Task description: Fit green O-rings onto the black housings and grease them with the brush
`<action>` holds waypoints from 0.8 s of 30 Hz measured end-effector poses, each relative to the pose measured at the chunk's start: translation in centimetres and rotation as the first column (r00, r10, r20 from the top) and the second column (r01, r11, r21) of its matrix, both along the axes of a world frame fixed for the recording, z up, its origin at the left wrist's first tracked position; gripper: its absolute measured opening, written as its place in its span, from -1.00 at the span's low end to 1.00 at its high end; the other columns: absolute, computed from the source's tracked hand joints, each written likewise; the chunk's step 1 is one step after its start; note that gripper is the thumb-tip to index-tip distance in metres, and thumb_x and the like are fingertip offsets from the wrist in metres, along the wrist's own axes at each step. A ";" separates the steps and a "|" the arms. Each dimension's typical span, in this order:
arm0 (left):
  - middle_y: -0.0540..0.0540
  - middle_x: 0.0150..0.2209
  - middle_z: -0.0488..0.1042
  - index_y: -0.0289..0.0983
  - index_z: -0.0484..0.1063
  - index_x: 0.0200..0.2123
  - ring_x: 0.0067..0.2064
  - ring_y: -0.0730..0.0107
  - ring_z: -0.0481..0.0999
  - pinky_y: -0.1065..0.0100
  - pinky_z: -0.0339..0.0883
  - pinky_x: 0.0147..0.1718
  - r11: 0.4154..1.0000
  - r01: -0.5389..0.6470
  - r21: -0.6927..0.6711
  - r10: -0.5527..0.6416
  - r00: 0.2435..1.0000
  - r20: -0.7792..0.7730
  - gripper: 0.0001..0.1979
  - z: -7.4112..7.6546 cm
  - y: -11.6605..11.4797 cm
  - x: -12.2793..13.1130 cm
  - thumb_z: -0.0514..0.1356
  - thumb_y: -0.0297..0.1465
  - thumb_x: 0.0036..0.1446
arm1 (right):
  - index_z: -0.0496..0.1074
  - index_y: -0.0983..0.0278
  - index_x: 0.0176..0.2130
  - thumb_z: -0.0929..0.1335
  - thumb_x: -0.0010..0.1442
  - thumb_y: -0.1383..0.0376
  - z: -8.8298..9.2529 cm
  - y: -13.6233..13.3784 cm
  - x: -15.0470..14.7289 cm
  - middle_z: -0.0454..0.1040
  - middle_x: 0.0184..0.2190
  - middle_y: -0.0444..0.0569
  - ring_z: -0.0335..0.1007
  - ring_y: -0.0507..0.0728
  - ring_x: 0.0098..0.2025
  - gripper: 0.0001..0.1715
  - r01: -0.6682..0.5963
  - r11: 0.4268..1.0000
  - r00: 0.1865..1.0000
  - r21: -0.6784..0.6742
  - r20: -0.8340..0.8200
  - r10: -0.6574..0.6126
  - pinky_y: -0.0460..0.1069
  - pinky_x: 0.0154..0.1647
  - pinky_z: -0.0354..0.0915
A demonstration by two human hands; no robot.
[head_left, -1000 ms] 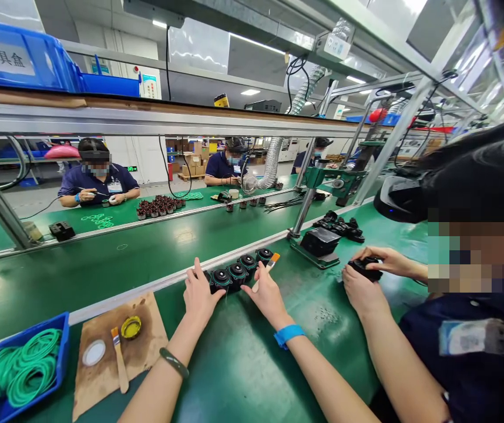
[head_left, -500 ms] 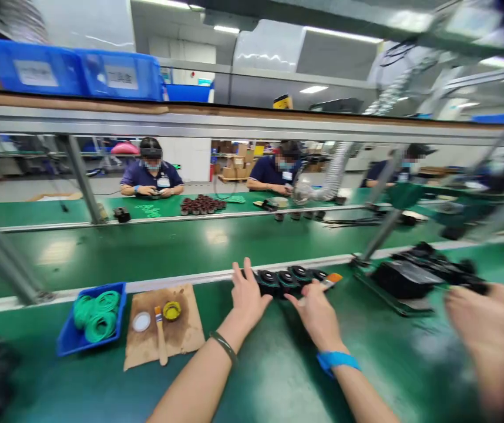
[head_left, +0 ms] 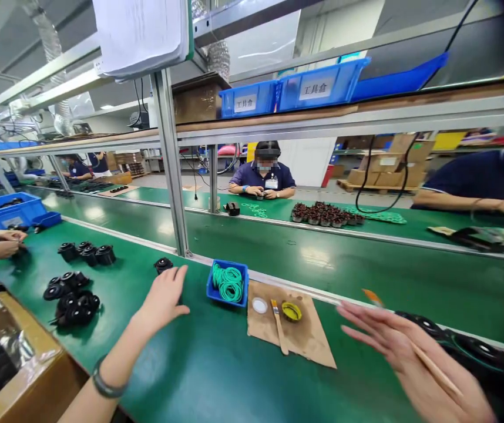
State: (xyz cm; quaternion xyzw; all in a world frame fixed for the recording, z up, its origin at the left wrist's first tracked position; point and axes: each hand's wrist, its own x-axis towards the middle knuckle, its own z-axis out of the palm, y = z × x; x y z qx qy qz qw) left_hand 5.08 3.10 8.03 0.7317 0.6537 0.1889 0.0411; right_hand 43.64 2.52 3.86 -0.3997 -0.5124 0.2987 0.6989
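My left hand reaches out over the green bench, fingers stretched and thumb apart, with nothing in it. Just beyond its fingertips is a small black round part, its lower side covered by the hand. My right hand holds a paintbrush against the palm; orange bristles stick out past the fingers, which are straight and slightly blurred. Beside that hand stands a row of black round parts, partly covered by it. Between my hands, a second paintbrush lies on a stained cardboard sheet with a yellow cup and a white disc.
A blue tray holds green rings. More black parts sit in groups at left, near an open carton. A metal post rises at the bench's back edge. Co-workers sit across and at far left.
The view has swung left. My left hand has left the row of black parts and moved left to the single black part. My right hand stays by the row, still holding the paintbrush.
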 end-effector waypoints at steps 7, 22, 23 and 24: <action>-0.40 0.09 0.38 -0.37 -0.09 0.26 0.07 -0.14 0.49 0.09 0.42 -0.12 0.981 -0.193 0.010 0.192 0.979 0.066 -0.27 -6.3 1.2 -5.2 0.16 -0.27 0.12 | 0.46 0.34 -0.03 0.29 0.14 -0.24 0.8 3.2 -7.9 0.34 -0.62 -0.17 0.20 -0.01 -0.66 -0.23 -0.077 0.982 0.997 -0.172 0.013 0.081 -0.13 -0.71 0.16; -0.07 -0.06 0.49 -0.14 0.40 0.01 -0.08 0.34 0.55 0.43 0.41 -0.15 0.927 0.361 -0.102 -0.357 0.932 0.058 -0.75 -4.5 2.4 3.3 0.09 -0.31 0.29 | 0.43 0.27 -0.32 0.31 0.22 -0.07 -2.8 6.2 -10.3 0.49 -0.44 -0.01 0.39 0.11 -0.43 -0.55 0.011 0.990 0.968 -0.142 0.251 0.025 -0.08 -0.49 0.30; -0.06 -0.07 0.50 -0.14 0.44 -0.03 -0.07 0.36 0.54 0.44 0.39 -0.12 0.936 0.340 -0.087 -0.344 0.939 -0.029 -0.77 -4.0 4.0 3.9 0.05 -0.37 0.32 | 0.44 0.26 -0.36 0.33 0.22 -0.01 -2.6 6.3 -11.2 0.48 -0.44 -0.02 0.38 0.11 -0.41 -0.61 -0.013 0.992 0.954 -0.126 0.296 0.050 -0.07 -0.44 0.31; -0.08 -0.07 0.50 -0.16 0.45 -0.04 -0.02 0.33 0.51 0.41 0.38 -0.09 0.944 0.319 -0.080 -0.325 0.943 -0.072 -0.76 -3.6 5.6 4.6 0.05 -0.41 0.31 | 0.45 0.25 -0.38 0.35 0.22 0.05 -2.5 6.5 -12.0 0.47 -0.44 -0.03 0.37 0.12 -0.39 -0.66 -0.034 0.993 0.939 -0.109 0.338 0.069 -0.05 -0.38 0.31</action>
